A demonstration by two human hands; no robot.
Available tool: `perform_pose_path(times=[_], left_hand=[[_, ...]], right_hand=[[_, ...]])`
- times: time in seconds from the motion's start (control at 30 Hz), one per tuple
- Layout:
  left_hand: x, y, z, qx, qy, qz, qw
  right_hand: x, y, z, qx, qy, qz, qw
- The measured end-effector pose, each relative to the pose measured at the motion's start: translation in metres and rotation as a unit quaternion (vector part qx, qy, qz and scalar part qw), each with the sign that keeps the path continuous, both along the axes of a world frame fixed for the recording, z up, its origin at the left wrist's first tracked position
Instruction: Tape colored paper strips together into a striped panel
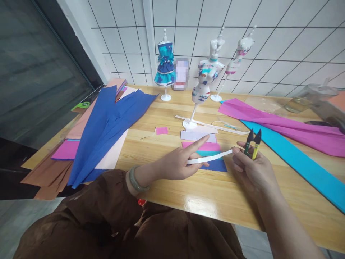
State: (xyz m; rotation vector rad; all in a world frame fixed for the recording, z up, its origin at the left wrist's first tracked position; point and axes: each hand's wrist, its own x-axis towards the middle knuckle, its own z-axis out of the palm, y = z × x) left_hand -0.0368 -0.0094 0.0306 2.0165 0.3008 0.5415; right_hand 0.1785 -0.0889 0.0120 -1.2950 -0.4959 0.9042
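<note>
Your right hand (252,167), cradling black-bladed, green-and-yellow snips (257,143), pinches a narrow, curved white strip (212,158); your left hand (175,163) clasps it opposite.

Bright, even light around me whitens to glare on the surface (161,190) near its front edge. A soft shadow falls below the right hand (254,168). Wide-angle distortion slants the wall tiles (277,54); the clear container (299,102) looks stretched (one upright panel (181,73) is pixelated).
</note>
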Motion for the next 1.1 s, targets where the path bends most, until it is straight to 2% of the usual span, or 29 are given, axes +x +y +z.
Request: perform_pose_path(times=[0.2,0.47,0.57,0.8,0.93,1.1], left_hand=[[-0.002,0.001,0.002,-0.020,-0.007,0.024,0.999],[-0.003,0.005,0.002,-0.036,-0.040,0.031,0.998],[-0.003,0.006,0.000,-0.007,-0.039,0.052,0.998],[-0.002,0.010,-0.005,0.050,-0.039,0.154,0.986],[-0.001,0.013,-0.005,0.066,-0.048,0.184,0.980],[0.000,0.015,-0.006,0.101,-0.006,0.213,0.972]], right_hand=[[0.003,-0.001,0.001,0.023,-0.014,-0.036,0.999],[0.001,0.000,0.003,0.054,-0.027,-0.044,0.997],[-0.001,-0.001,0.005,0.063,-0.040,-0.056,0.996],[-0.007,-0.006,0.007,0.119,-0.135,-0.111,0.977],[-0.008,-0.004,0.005,0.112,-0.156,-0.115,0.975],[-0.008,-0.004,0.004,0.109,-0.188,-0.141,0.966]])
